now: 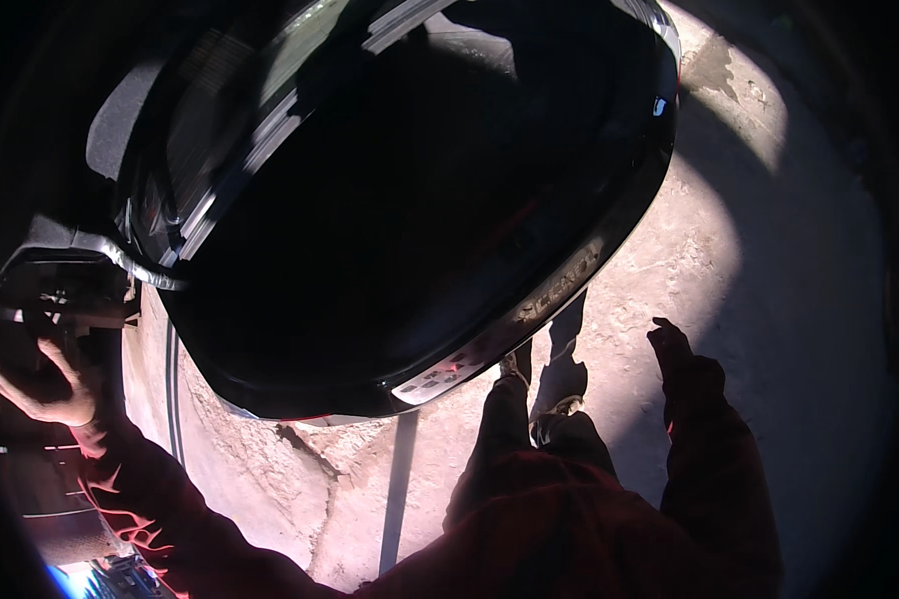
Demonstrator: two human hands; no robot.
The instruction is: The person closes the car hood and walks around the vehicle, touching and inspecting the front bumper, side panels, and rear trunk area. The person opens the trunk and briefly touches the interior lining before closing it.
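Observation:
A glossy black car panel (400, 230) with a plate (440, 374) along its near edge fills the middle of the view. My left hand (65, 399) is raised beyond the car's left corner. Its thumb and a long finger curve apart, beside a dark framed opening, with nothing visible between them; some fingertips fade into darkness. On the right, my right hand (671, 344) hangs away from the car over the floor. It is in shade, its fingers loosely apart and nothing visible in them. Red sleeves cover both arms.
Car glass with a pale trim strip (240, 170) lies at the upper left. A curved grey edge (120, 258) runs above my left hand. My feet (559, 409) stand close to the car's edge on rough, sunlit concrete (659, 260). Machinery (125, 579) shows at the lower left.

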